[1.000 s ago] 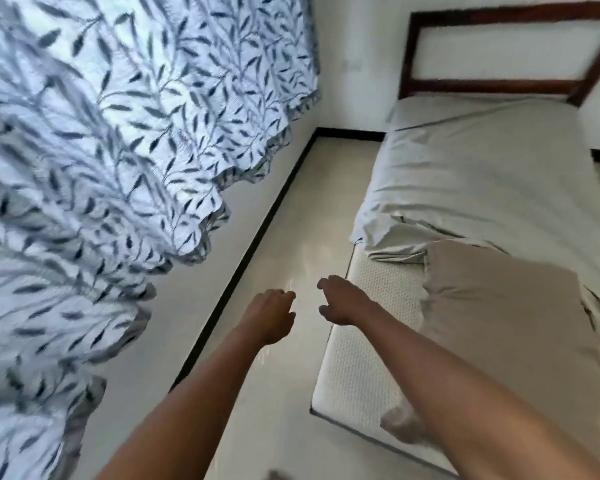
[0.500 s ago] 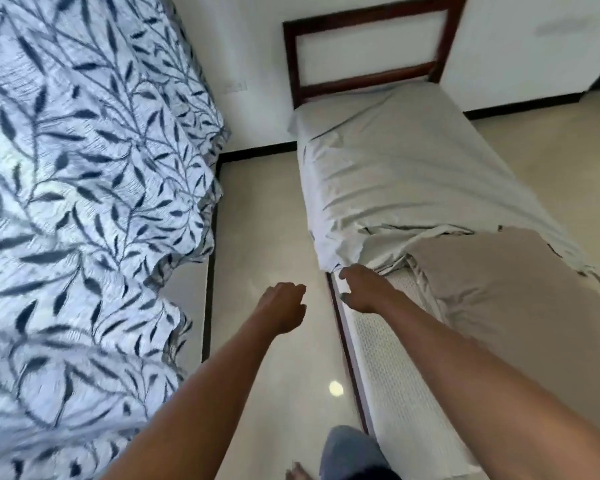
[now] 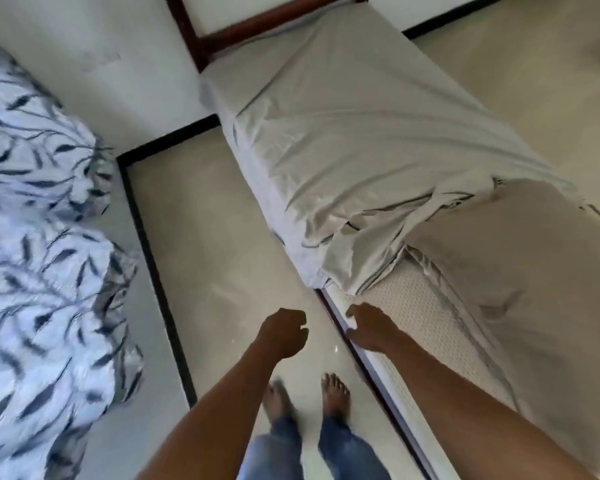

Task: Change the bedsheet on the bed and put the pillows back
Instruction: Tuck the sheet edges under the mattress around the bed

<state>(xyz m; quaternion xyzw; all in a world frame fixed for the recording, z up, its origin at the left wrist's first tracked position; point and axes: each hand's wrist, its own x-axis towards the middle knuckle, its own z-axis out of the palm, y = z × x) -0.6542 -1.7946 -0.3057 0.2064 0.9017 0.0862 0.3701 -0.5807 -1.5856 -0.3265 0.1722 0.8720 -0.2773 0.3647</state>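
A light grey bedsheet [image 3: 361,126] covers the far part of the bed and bunches into a loose hanging corner at the near left side. Nearer to me the white textured mattress [image 3: 420,306] lies bare. A taupe cloth [image 3: 520,271] lies over the near right part. My right hand [image 3: 369,329] rests on the mattress's left edge just below the sheet's hanging corner, fingers spread and curling over the edge. My left hand [image 3: 284,332] hovers over the floor beside the bed, fingers loosely curled on nothing. No pillow is clearly visible.
A dark wooden headboard [image 3: 257,26] stands against the white wall. A leaf-patterned curtain [image 3: 42,265] hangs at the left. I stand barefoot on the pale tiled floor [image 3: 201,237], in the narrow strip between wall and bed.
The view has tilted down, so my feet now show. My right hand has come from the sheet's corner onto the mattress edge. My left hand stays curled beside it.
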